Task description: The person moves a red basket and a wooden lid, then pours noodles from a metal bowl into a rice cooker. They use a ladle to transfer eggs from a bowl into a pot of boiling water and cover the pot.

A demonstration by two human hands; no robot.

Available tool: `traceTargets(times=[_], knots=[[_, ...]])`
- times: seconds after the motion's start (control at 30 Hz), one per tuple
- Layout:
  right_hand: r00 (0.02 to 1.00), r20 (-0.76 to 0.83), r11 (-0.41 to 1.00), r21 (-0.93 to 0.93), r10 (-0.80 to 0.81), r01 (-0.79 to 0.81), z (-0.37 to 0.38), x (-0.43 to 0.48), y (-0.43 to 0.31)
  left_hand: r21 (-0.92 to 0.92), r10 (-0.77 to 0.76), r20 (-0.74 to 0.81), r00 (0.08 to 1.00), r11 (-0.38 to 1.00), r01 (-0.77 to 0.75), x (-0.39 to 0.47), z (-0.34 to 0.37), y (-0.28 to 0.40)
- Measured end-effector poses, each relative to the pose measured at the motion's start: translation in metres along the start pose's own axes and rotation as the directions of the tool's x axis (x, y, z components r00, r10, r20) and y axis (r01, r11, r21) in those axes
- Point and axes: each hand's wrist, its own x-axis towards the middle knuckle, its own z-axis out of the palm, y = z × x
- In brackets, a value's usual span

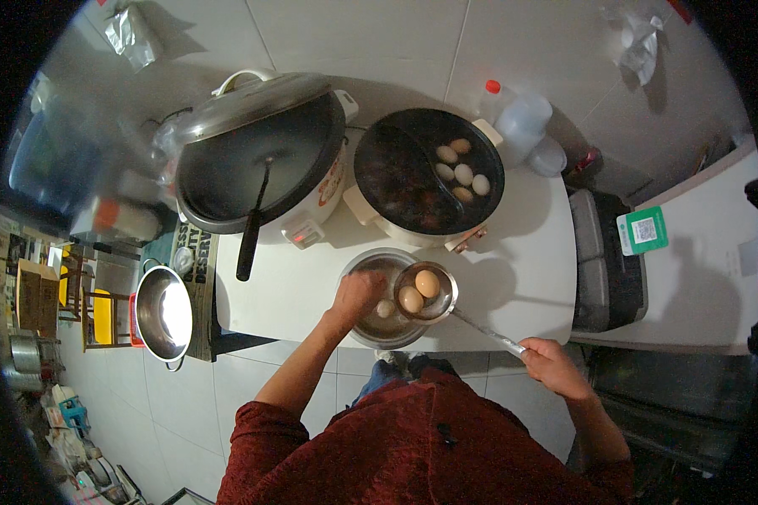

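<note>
My right hand (554,367) grips the long metal handle of a ladle (443,310). Two brown eggs (426,284) rest in its round bowl. The ladle's bowl hangs over the right side of a metal basin (346,334) near the table's front edge. My left hand (360,293) is over the left part of that basin, fingers curled and blurred; whether it holds something is hidden. Close to its fingers, a pale egg (385,308) lies in the basin. Behind stands a divided electric pot (417,238), with several eggs (462,173) in its right compartment and dark contents in the left.
A large electric cooker (319,208) stands back left, its lid (259,104) tilted against it and a dark-handled ladle (248,246) across its rim. Plastic jugs (524,123) stand by the wall. A steel bowl (145,315) lies left of the white table (278,297).
</note>
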Motion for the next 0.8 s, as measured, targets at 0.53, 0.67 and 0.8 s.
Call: traceTargets(times=[0.53,0.67,0.8], knots=[[1.0,0.013,0.999,0.05,0.005,-0.006,0.0,-0.001,0.006,0.227,0.137,-0.025,0.99,0.965,-0.128,0.006,0.097,-0.022],[1.0,0.017,0.999,0.041,-0.019,0.018,0.001,0.001,0.013,0.025,0.123,-0.046,0.991,0.992,-0.122,-0.002,0.048,-0.004],[0.999,0.024,0.999,0.026,-0.042,0.041,0.002,0.001,0.009,-0.424,-0.109,-0.378,0.919,0.903,-0.067,-0.008,0.048,-0.017]])
